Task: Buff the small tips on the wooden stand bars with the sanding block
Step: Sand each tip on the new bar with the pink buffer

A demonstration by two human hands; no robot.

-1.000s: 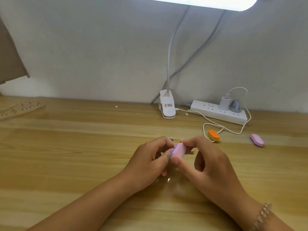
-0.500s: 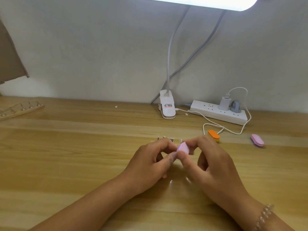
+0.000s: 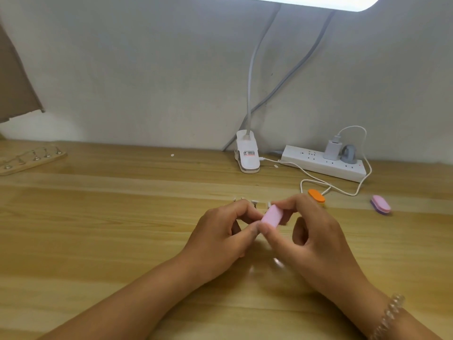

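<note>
My right hand [image 3: 311,236] pinches a small pink sanding block [image 3: 271,216] between thumb and forefinger at the middle of the table. My left hand [image 3: 220,236] curls its fingers round something small beside the block; my fingers hide it. Just behind my hands a wooden stand bar [image 3: 247,201] lies on the table, only its small pale tips showing above my knuckles. A second wooden stand bar [image 3: 29,159] with several small tips lies at the far left.
An orange sanding block [image 3: 316,196] and a pink-purple one [image 3: 380,204] lie to the right. A white lamp clamp [image 3: 247,155] and a power strip [image 3: 323,164] with a white cable stand at the back by the wall.
The pink block has shifted a little in my right hand's pinch and tilted, showing its broad face again. Both hands stay in the same spot.
</note>
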